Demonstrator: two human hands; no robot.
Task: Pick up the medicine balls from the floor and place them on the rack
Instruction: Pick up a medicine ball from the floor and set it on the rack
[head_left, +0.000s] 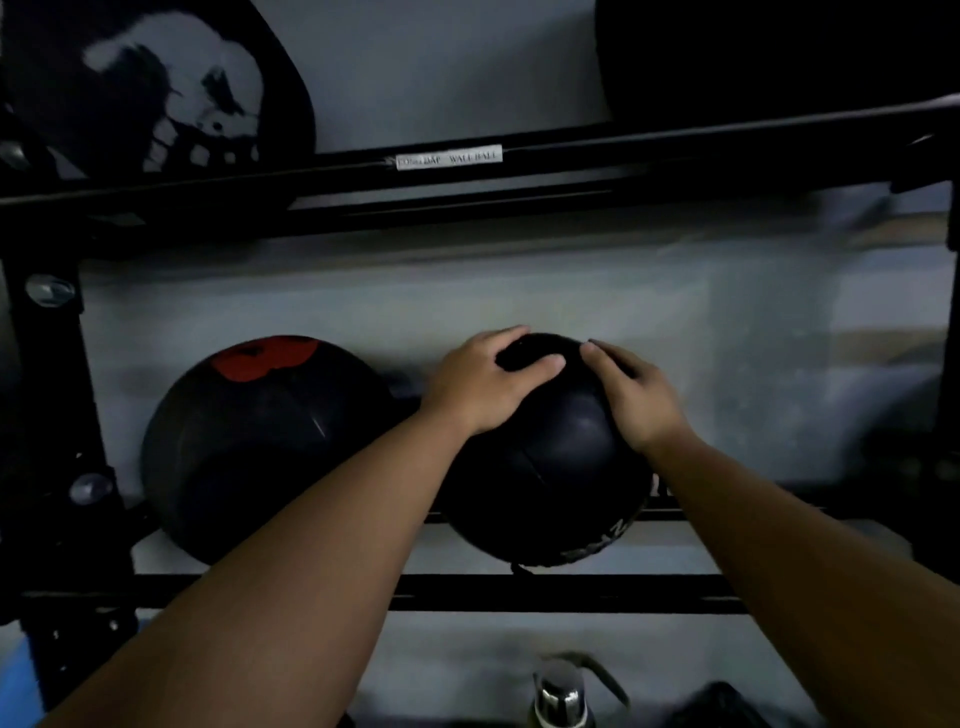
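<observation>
Black medicine ball (550, 467) under left hand (483, 384), right hand (636, 397), three other balls on rack (519, 590)

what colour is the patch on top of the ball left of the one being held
Red, on an otherwise black ball, seen in the head view.

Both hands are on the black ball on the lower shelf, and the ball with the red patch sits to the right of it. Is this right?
Not quite. The head view shows the ball with the red patch to the left of the black ball, not the right. The rest holds: the left hand and right hand both rest on the black ball on the lower shelf.
</observation>
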